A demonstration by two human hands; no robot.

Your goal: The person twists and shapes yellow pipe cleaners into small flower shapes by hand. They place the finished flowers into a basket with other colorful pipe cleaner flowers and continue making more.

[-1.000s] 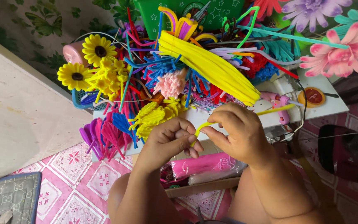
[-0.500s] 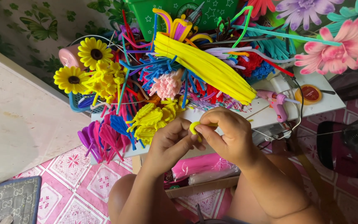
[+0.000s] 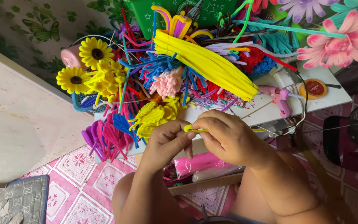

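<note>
We've got the left hand [image 3: 166, 141] and right hand [image 3: 228, 137] both pinched shut on one yellow pipe cleaner [image 3: 195, 130], held low over the white table's [image 3: 332, 97] near edge, its tail poking out to the right. To bend it well, we'd keep the fingertips close together and roll tight, even turns. Counting outward: two sunflowers [image 3: 96, 52], one thick bundle of yellow stems [image 3: 206, 62], one pink glue gun [image 3: 278, 97], one big pink flower [image 3: 340, 39].
</note>
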